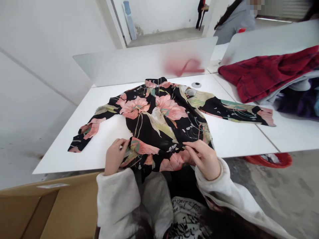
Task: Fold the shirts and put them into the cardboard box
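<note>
A black floral blouse with large pink flowers lies spread on the white table, its collar at the far side. One sleeve reaches out to the left and the other to the right. The hem hangs over the near table edge towards my body. At the hem's left side, my left hand pinches the fabric between thumb and fingers. My right hand grips the cloth right of the middle, fingers closed on it. The fabric between the two hands is gathered in folds.
Frosted dividers stand along the table's back. A red plaid garment tops a clothes pile at the right. An open cardboard box sits at the lower left. Under the table is a red bin. A person in grey is beyond the divider.
</note>
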